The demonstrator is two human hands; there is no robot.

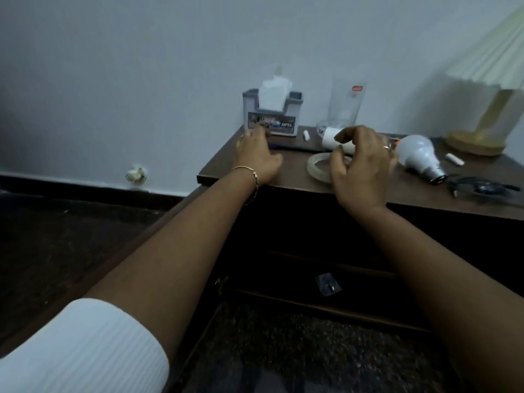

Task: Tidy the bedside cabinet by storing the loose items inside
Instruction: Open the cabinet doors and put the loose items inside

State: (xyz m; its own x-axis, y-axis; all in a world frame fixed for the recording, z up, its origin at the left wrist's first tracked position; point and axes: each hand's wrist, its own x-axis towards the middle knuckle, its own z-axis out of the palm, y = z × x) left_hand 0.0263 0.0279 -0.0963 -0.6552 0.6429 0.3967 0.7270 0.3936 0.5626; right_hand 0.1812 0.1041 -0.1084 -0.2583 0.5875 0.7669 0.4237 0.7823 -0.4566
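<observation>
A dark wooden bedside cabinet [289, 168] carries loose items. My left hand [256, 158] rests on the top near its left corner, fingers spread, touching the grey tissue box [270, 116] and a dark pen [286, 146]. My right hand [361, 168] hovers with curled, parted fingers over a clear tape roll [319, 165]; it holds nothing. Behind it lies a white tube [333, 139]. To the right lie a white light bulb [419, 156], a small white piece [455, 159] and a dark tangled cable [482, 188]. Below, the cabinet stands open with a small packet [327, 283] inside.
A tall clear glass [344, 104] stands at the back near the wall. A pleated lamp [487, 109] with a wooden base fills the right back corner. Another small white piece [305, 134] lies by the tissue box. Dark speckled floor lies below; a crumpled scrap [136, 174] sits by the skirting.
</observation>
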